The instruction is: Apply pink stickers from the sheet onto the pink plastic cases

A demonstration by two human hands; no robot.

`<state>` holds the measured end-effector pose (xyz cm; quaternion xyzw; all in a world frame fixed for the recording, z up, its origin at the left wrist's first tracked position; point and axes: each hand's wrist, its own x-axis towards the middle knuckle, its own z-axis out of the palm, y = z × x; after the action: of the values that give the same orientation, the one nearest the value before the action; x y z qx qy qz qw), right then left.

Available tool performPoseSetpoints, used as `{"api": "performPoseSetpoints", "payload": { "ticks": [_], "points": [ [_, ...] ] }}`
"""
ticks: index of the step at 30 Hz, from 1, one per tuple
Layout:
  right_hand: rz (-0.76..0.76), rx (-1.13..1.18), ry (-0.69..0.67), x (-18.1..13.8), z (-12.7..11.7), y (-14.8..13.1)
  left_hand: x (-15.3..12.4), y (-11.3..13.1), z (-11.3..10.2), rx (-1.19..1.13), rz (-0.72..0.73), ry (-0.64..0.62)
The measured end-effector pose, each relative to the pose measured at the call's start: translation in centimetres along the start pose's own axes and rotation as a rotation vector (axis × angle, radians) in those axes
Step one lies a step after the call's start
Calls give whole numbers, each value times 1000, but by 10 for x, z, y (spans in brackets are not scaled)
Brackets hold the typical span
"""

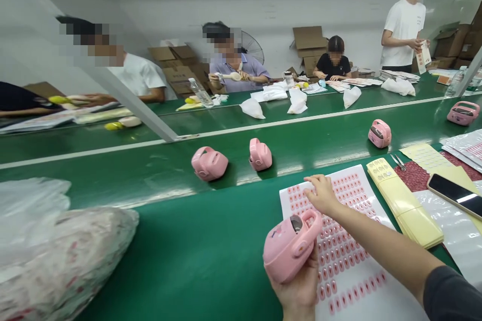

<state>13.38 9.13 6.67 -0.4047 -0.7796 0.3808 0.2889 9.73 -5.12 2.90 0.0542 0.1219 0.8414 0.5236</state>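
My left hand [299, 288] is closed around a pink plastic toy case [288, 246] with a handle, held above the near edge of the green table. My right hand [320, 193] rests on a white sticker sheet [361, 261] covered with small red and pink stickers; its fingers are curled and pinching at the sheet near its top left corner. Whether a sticker is between the fingertips I cannot make out.
Several more pink cases [209, 163] [259, 154] [379, 133] [463, 112] ride on the green conveyor belt [150, 170]. Yellow backing sheets [406, 203], a phone [454, 194] and tweezers [398, 161] lie at right. A plastic bag [60, 251] fills the near left. Other people work across the belt.
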Motion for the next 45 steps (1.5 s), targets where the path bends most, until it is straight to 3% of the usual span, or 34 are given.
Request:
{"api": "performPoseSetpoints", "payload": {
  "ticks": [2, 5, 8, 11, 14, 17, 19, 24, 30, 39, 45],
  "points": [
    [-53, -32, -15, 22, 9, 3, -1, 2, -12, 50, 1, 69],
    [-108, -44, -48, 38, 20, 4, -3, 3, -20, 176, 50, 269],
    [-132, 0, -74, 40, 21, 3, -7, 1, -12, 365, 138, 402],
    [-121, 89, -78, 33, 6, -6, -13, 3, 5, 601, 168, 442],
    [-111, 220, -168, 16, -27, -24, -18, 11, 14, 997, 344, 293],
    [-113, 479, -494, -10, -66, -44, -19, 20, 15, 1417, 581, -60],
    [-122, 505, -619, -27, -87, -53, -17, 24, 13, 1586, 629, -286],
    [-96, 385, -556, -54, -107, -56, -13, 25, 20, 1768, 683, -556],
    [-97, 317, -463, -68, -107, -48, -13, 19, 37, 1851, 788, -678],
    [-152, 334, -320, -80, -106, -43, -11, 15, 43, 1872, 794, -711],
    [-309, 242, -181, -89, -100, -32, -8, 13, 46, 1874, 827, -729]
  ]
}}
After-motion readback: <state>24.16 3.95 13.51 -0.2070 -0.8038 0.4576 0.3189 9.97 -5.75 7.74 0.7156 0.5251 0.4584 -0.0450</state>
